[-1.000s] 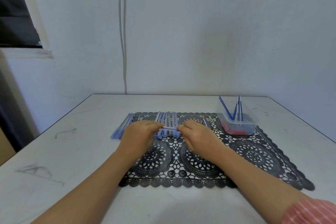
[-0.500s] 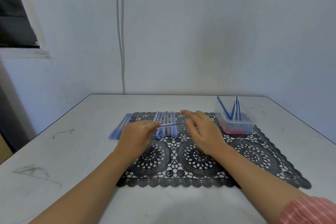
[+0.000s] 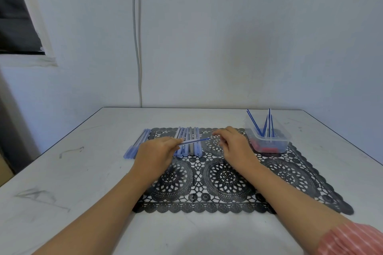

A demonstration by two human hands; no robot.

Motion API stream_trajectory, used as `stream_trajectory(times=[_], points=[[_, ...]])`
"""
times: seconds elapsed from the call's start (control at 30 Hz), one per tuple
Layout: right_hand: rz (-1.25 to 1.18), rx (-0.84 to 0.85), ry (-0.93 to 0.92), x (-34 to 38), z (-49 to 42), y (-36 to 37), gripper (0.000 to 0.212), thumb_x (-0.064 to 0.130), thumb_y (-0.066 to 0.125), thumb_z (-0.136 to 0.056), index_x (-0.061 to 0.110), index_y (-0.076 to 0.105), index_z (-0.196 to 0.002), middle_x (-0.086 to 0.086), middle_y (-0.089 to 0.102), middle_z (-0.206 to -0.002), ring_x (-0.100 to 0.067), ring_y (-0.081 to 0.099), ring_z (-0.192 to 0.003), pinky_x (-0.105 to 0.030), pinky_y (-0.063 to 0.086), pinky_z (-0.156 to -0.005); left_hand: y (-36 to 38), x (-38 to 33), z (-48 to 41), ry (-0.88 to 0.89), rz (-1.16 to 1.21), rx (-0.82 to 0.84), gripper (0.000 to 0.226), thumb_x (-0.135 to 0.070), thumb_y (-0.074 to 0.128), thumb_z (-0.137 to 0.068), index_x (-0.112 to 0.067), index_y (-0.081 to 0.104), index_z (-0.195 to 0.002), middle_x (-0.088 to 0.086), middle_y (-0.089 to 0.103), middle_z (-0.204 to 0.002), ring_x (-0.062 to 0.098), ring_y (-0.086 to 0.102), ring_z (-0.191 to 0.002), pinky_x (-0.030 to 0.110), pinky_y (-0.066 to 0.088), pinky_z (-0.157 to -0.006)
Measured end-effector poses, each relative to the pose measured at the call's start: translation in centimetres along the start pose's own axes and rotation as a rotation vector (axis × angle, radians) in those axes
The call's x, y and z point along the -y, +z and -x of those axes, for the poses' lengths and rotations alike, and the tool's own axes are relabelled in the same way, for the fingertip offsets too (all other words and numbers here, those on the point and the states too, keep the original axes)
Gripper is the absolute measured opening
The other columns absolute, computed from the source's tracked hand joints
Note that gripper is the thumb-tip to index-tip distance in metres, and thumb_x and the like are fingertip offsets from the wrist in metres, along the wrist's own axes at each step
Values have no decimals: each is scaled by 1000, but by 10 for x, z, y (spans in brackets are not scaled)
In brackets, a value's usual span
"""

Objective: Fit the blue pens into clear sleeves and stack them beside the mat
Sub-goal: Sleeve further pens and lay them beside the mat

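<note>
In the head view, the left hand point(image 3: 157, 152), at centre frame, pinches one thin blue pen point(image 3: 195, 141) by its left end. The shaft points right above the row of clear sleeves point(image 3: 189, 141) on the black mat point(image 3: 228, 180). The right hand point(image 3: 234, 145) hovers beside the tip, fingers relaxed and holding nothing. A stack point(image 3: 136, 145) lies at the mat's left edge, and more pens stand in the tub point(image 3: 267, 143) at right. The pen looks light, slim and probably flexible, so it is best held near the tip when steering it into a sleeve.
</note>
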State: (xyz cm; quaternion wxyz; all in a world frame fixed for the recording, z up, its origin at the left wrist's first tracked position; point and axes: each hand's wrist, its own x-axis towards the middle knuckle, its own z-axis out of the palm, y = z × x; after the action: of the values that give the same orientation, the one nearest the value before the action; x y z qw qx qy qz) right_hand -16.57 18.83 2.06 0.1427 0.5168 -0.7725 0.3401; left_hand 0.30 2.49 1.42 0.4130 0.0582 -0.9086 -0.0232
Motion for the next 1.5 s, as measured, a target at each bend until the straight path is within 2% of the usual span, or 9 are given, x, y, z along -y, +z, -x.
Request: stream_trajectory(times=[0.07,0.27,0.47,0.6,0.97,1.2,1.27,1.37,1.5], points=[[-6,51,3,1,0,-1,30,-7,55,-84,10,65,-107,7,53,-90,-7,50,-80,-22,43,-80,0,0,0,0,1,3,29,-6,80,-71,-12,74,-98,1,74,-86,18,71,-70,32,58,-56],[76,262,106,0,-1,-3,24,-6,55,-83,10,72,-82,-2,67,-92,-16,61,-85,-30,48,-86,1,1,0,-9,7,9,26,-9,78,-74,-14,74,-99,0,74,-86,16,70,-69,29,58,-57],[185,459,148,3,-13,-1,27,2,51,-91,11,68,-111,-5,65,-117,-20,59,-105,-25,40,-96,2,1,0,-14,-16,15,21,-17,69,-78,-14,75,-99,-2,74,-85,16,70,-68,27,56,-55],[171,387,113,1,-6,2,28,0,51,-90,11,69,-109,-5,64,-115,-18,58,-103,-22,41,-93,0,0,0,-26,-7,27,26,-22,61,-79,-14,74,-99,-2,74,-85,16,70,-67,28,57,-54],[92,345,27,2,2,0,32,5,50,-84,15,68,-109,-4,65,-103,-14,56,-94,-25,45,-88,0,-1,0,-36,-32,24,25,-24,62,-78,-16,75,-97,-4,74,-83,14,69,-65,24,55,-53],[56,69,6,0,3,-2,32,6,50,-85,17,66,-110,2,61,-98,-8,53,-84,-31,51,-78,-1,-1,0,-23,-48,14,24,-24,63,-77,-17,75,-96,-5,73,-81,12,68,-63,22,52,-51],[9,-56,-44,1,3,-3,35,-1,52,-81,13,65,-110,-1,62,-96,-8,54,-82,-31,53,-74,-1,-1,0,-16,-51,11,23,-24,63,-78,-17,75,-96,-5,73,-82,13,69,-64,23,54,-50],[-17,-202,-196,10,5,-8,39,-5,48,-76,7,65,-108,-5,61,-95,-4,49,-79,-19,46,-72,0,0,0,0,-63,16,21,-20,67,-77,-17,75,-96,-4,74,-82,15,69,-64,26,55,-48],[91,-129,-399,22,8,-5,41,6,40,-78,3,65,-110,-11,64,-101,-19,58,-92,-27,48,-86,1,-1,-1,11,-74,26,24,-12,78,-73,-17,75,-95,-3,74,-82,17,70,-65,29,55,-48]])
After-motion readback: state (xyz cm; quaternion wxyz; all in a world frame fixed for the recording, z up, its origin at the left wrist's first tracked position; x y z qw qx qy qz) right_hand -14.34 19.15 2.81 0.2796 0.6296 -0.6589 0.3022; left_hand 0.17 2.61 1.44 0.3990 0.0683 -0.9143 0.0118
